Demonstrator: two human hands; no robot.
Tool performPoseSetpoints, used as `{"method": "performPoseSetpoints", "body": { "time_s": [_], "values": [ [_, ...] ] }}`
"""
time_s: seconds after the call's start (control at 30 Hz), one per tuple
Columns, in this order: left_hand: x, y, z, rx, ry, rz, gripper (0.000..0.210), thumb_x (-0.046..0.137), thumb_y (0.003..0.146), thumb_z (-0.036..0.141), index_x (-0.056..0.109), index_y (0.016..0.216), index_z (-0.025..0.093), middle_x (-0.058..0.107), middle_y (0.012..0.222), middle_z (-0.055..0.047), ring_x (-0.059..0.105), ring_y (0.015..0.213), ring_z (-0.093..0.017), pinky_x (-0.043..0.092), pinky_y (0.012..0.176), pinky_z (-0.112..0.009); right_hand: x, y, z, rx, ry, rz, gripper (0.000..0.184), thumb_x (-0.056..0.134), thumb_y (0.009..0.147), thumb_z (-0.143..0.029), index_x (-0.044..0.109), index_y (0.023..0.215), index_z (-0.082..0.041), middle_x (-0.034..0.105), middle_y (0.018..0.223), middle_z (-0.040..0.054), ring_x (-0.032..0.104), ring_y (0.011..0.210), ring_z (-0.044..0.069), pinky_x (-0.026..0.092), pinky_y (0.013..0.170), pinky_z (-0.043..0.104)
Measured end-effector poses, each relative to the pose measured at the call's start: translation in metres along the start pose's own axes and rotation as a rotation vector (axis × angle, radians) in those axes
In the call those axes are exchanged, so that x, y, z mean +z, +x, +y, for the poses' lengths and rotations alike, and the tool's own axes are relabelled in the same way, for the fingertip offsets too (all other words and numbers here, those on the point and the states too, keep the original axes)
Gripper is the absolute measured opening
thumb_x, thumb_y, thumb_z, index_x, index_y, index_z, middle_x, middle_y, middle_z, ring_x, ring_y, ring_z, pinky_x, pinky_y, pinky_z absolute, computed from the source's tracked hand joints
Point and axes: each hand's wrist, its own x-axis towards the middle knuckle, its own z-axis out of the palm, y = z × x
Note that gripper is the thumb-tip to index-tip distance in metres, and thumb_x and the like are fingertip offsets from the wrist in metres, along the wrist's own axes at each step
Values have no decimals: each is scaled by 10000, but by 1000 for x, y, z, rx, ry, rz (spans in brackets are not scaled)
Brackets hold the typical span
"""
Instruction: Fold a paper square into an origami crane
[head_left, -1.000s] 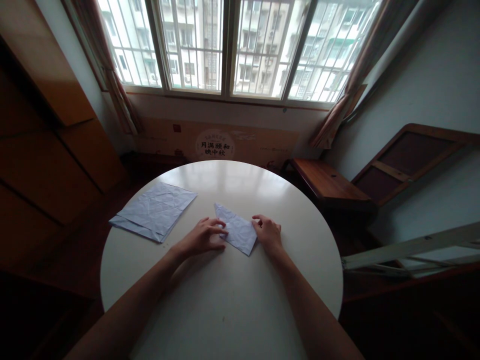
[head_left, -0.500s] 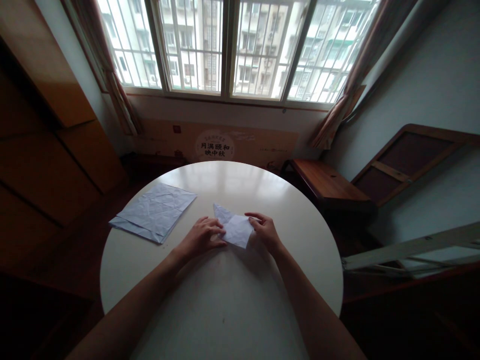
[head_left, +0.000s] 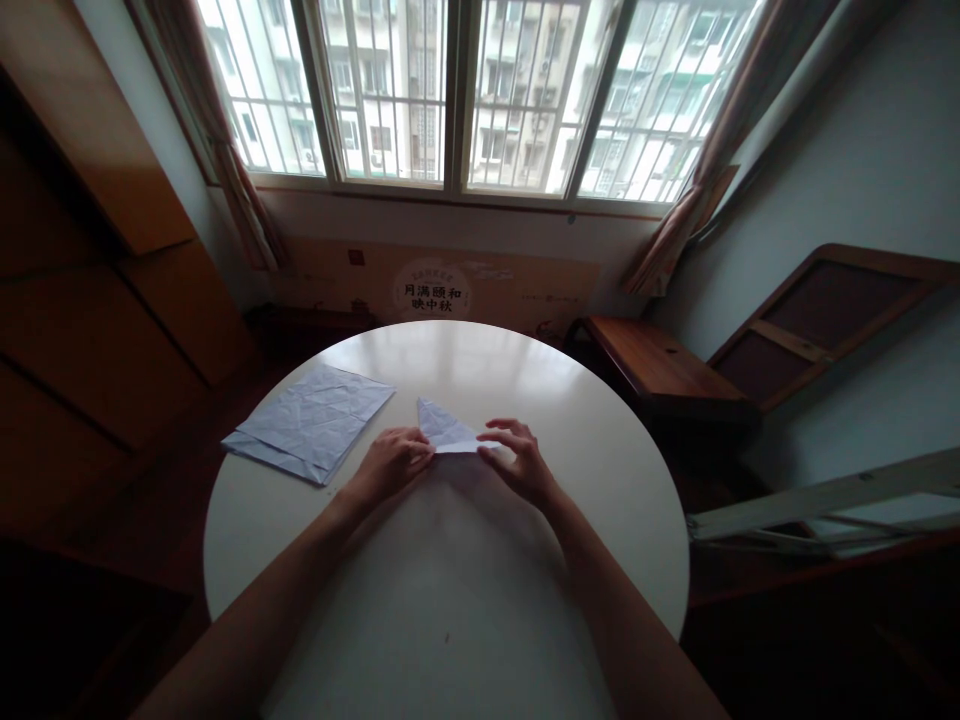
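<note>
A small folded sheet of white paper (head_left: pixel 448 428) is held between my two hands above the middle of the round table. Its far part rises to a point at the left, and a bright narrow strip runs along its near edge. My left hand (head_left: pixel 396 457) pinches the left end of that near edge between thumb and fingers. At the right end, my right hand (head_left: pixel 517 457) grips the edge with thumb and fingertips, its other fingers slightly spread. The paper's underside is hidden from me.
A stack of creased, folded paper (head_left: pixel 311 422) lies on the left of the white round table (head_left: pixel 450 580). Beyond the table are a printed cardboard panel (head_left: pixel 330 270) and a barred window. A low wooden bench (head_left: pixel 652 360) stands at the right, wooden cabinets (head_left: pixel 67 420) at the left.
The paper has tipped up, so its near part, broad before, now shows as a thin strip. My left hand has moved slightly away from me, and my right hand has shifted a little left.
</note>
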Motion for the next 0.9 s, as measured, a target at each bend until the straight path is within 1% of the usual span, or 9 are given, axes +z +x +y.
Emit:
{"method": "performPoseSetpoints", "body": {
  "time_s": [0.1, 0.17, 0.23, 0.3, 0.4, 0.6, 0.73, 0.8, 0.9],
  "values": [
    [-1, -1, -1, -27, -33, 6, 214, 537, 892, 291, 742, 851, 247, 689, 940, -48, 632, 841, -178, 450, 810, -307, 1, -4, -4, -97, -48, -182, 414, 748, 703, -371, 664, 1101, -298, 597, 1218, 65, 486, 1174, 259, 315, 1009, 466],
    [1, -1, -1, -21, -77, 9, 209, 542, 889, 293, 742, 854, 243, 682, 948, -53, 631, 848, -173, 458, 815, -299, 4, -4, -2, -92, -50, -211, 297, 705, 756, -289, 686, 1052, -277, 653, 1140, 60, 548, 1104, 240, 327, 994, 439],
    [5, -1, -2, 11, -160, 4, 181, 573, 871, 300, 740, 857, 234, 678, 963, -58, 632, 871, -171, 469, 828, -293, 6, -2, 2, -59, -22, -220, 158, 603, 827, -214, 717, 935, -236, 708, 986, 53, 621, 958, 202, 374, 940, 379],
    [9, -1, -2, 59, -266, -1, 151, 614, 844, 303, 736, 853, 214, 677, 978, -65, 634, 901, -173, 482, 834, -285, 6, 0, 6, -5, 3, -198, 170, 550, 858, -229, 717, 855, -201, 718, 862, 54, 644, 819, 182, 431, 815, 308],
    [15, -1, -1, 115, -399, -18, 141, 634, 829, 292, 727, 857, 191, 682, 992, -73, 640, 944, -175, 494, 850, -275, 4, 3, 10, 105, -16, -137, 208, 523, 876, -308, 693, 865, -188, 710, 804, 53, 645, 755, 186, 441, 686, 263],
    [16, -2, 4, 120, -468, -80, 159, 611, 841, 291, 723, 852, 179, 690, 1041, -80, 648, 996, -185, 491, 897, -278, 4, 4, 13, 288, -198, -75, 247, 522, 881, -327, 640, 1064, -210, 710, 859, 55, 650, 802, 190, 430, 747, 283],
    [11, -2, 9, 118, -453, -114, 173, 586, 856, 284, 727, 846, 184, 689, 1059, -80, 643, 1012, -187, 483, 911, -281, 6, 3, 13, 351, -306, -94, 221, 548, 874, -329, 652, 1031, -214, 699, 856, 46, 635, 838, 184, 403, 785, 289],
    [8, -1, 12, 107, -432, -100, 181, 589, 853, 280, 707, 960, 193, 687, 1060, -77, 643, 993, -187, 484, 901, -282, 8, 1, 12, 347, -344, -84, 210, 548, 879, -334, 656, 1015, -215, 696, 887, 49, 623, 873, 187, 390, 812, 299],
    [6, -1, 16, 107, -355, -90, 354, 600, 847, 266, 605, 1198, 233, 668, 1068, -71, 632, 965, -185, 487, 872, -290, 10, -1, 8, 310, -433, -62, 198, 550, 881, -329, 659, 996, -211, 678, 926, 64, 595, 920, 211, 381, 828, 323]
  ]
}}
